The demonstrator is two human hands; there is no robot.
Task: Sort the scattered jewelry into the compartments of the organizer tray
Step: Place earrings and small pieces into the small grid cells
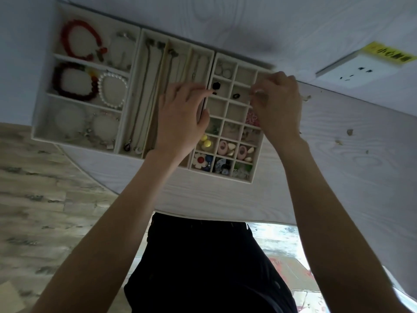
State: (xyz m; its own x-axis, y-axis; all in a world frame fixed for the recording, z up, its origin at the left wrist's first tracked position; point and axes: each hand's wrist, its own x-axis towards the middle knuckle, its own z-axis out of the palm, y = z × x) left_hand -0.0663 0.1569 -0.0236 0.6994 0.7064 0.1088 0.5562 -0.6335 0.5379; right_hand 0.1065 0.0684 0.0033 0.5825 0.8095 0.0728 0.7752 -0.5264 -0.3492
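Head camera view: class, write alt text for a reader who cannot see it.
Two bare hands work over a cream organizer tray on a pale table: the right hand pinches something small above the small-square grid, the left hand rests beside it. Bracelets and necklaces fill other compartments.

We read this as a home room: a white wood-grain table (338, 172) carries a jewelry organizer tray (42, 123), a white power strip (361, 71) lies right of the tray, and worn plank flooring (45, 199) shows below it.
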